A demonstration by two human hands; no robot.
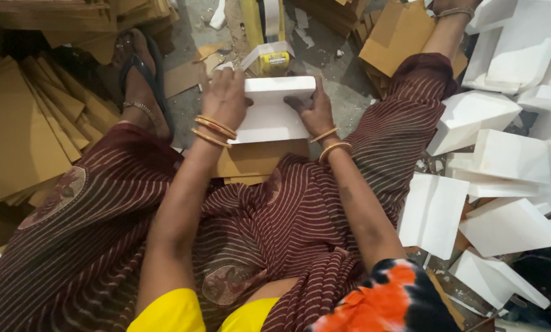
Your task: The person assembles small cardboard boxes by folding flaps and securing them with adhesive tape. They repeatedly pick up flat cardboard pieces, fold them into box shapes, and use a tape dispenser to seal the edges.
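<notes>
- White box [274, 110]: a folded white board piece with an upturned flap at its far edge, lying flat between the person's knees on a small stack of brown cardboard sheets [260, 161]; held from both sides.
- Left hand [225, 97]: lies palm down on the left edge of the white box, fingers bent and close together, pressing on the corner; two orange bangles at the wrist.
- Right hand [314, 112]: rests on the right edge of the white box, thumb on top of the board and fingers curled round the side, gripping it; two thin bangles at the wrist.
- Tape dispenser [270, 37]: yellow and white, on the floor just beyond the far edge of the white box, a white strip hanging from it.
- Folded white boxes [503, 160]: a loose heap on the person's right, some flat, some tilted, reaching from the far corner to the near one.
- Flat brown cardboard blanks [23, 129]: fanned in piles on the person's left, overlapping.
- Further brown cardboard pile [398, 34]: beyond the right knee, near the far edge.
- Sandalled foot [141, 80]: with an anklet, left of the tape dispenser, resting on the grey floor [343, 83] among paper scraps.
- Maroon striped cloth [275, 227]: covers both legs and the lap.
</notes>
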